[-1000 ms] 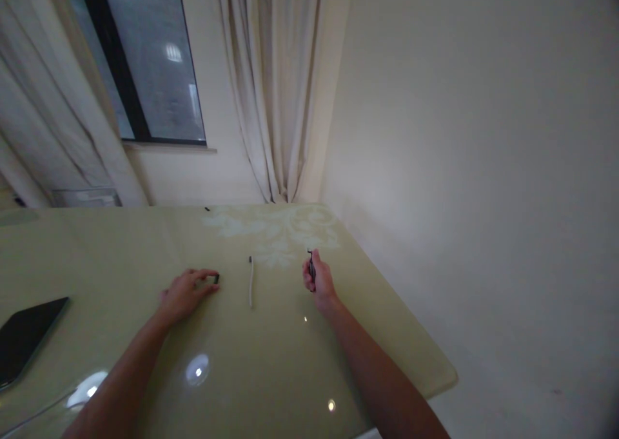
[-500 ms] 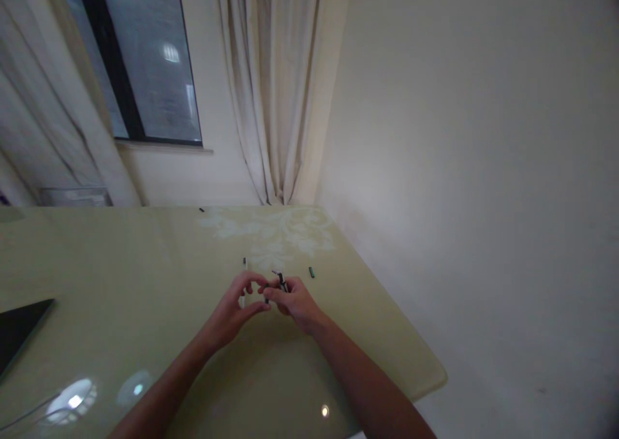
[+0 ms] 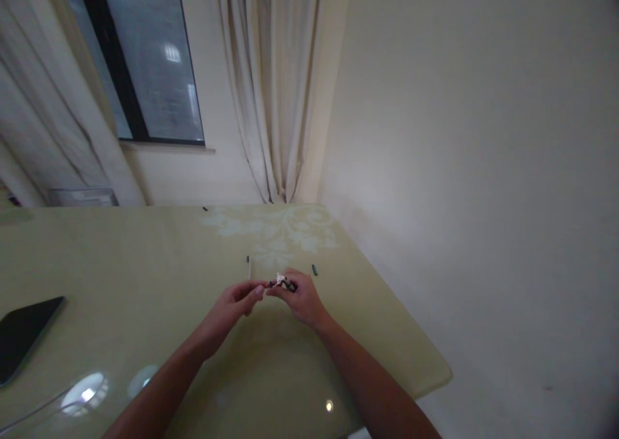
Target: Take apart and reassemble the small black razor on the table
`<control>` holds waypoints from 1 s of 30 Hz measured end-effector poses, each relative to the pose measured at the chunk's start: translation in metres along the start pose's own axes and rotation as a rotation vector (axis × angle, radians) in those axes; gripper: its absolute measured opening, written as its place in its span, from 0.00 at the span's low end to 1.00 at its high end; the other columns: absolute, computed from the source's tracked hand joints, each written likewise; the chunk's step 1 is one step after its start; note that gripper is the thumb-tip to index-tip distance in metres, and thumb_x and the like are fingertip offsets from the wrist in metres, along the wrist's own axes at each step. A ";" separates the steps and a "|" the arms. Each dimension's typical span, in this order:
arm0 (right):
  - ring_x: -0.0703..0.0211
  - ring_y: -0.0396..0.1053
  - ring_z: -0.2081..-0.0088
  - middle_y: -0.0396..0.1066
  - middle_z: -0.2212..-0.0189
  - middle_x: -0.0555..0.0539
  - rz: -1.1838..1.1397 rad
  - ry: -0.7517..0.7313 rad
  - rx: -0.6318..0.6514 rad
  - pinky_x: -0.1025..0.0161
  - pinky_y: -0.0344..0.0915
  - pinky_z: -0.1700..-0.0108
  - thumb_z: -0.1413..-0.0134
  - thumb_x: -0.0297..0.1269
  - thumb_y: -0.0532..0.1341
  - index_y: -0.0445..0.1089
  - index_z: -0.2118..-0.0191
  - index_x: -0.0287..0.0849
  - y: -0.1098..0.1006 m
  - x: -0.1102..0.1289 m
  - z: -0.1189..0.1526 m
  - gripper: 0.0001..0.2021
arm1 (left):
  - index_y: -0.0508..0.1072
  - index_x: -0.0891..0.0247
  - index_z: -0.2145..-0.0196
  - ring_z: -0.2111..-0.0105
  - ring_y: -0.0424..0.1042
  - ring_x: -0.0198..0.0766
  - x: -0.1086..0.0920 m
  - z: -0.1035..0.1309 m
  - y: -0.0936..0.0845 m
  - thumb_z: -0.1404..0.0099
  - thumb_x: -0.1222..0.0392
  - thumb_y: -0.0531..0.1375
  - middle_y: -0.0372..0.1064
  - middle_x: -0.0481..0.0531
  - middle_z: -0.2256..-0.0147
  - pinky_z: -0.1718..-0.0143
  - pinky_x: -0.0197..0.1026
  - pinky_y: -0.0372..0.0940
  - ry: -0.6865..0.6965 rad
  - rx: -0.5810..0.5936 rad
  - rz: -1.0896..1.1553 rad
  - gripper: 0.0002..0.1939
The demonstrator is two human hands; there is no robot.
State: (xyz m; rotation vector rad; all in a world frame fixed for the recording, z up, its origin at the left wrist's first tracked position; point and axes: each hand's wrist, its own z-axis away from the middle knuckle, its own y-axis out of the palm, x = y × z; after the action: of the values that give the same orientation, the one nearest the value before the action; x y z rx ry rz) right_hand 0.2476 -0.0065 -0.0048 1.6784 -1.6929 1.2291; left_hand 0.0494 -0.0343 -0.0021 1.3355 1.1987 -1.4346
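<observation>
Above the middle of the pale green desk (image 3: 120, 265), the left hand (image 3: 235, 300) and right hand (image 3: 300, 299) meet, fingertips pinched together on a small dark-and-white part (image 3: 283, 282). Just behind them lies a white stick (image 3: 249, 268); a small dark piece (image 3: 314, 270) rests near the right hand.

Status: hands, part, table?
Both hands together: right hand pinching small dark part, left hand touching it. White stick and dark bit beside them. Nothing blocking.
</observation>
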 end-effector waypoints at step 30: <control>0.60 0.69 0.65 0.75 0.64 0.47 0.036 -0.108 0.041 0.64 0.64 0.59 0.33 0.43 0.61 0.76 0.56 0.42 -0.002 0.022 0.008 0.11 | 0.81 0.55 0.49 0.55 0.73 0.44 -0.002 0.005 0.000 0.48 0.53 0.74 0.79 0.54 0.53 0.52 0.43 0.67 0.082 -0.133 0.265 0.27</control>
State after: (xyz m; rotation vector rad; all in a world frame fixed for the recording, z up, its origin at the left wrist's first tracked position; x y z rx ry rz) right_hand 0.2479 -0.0252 0.0096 1.7745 -1.7794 1.2173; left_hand 0.0486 -0.0390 0.0002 1.4122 1.1017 -1.1040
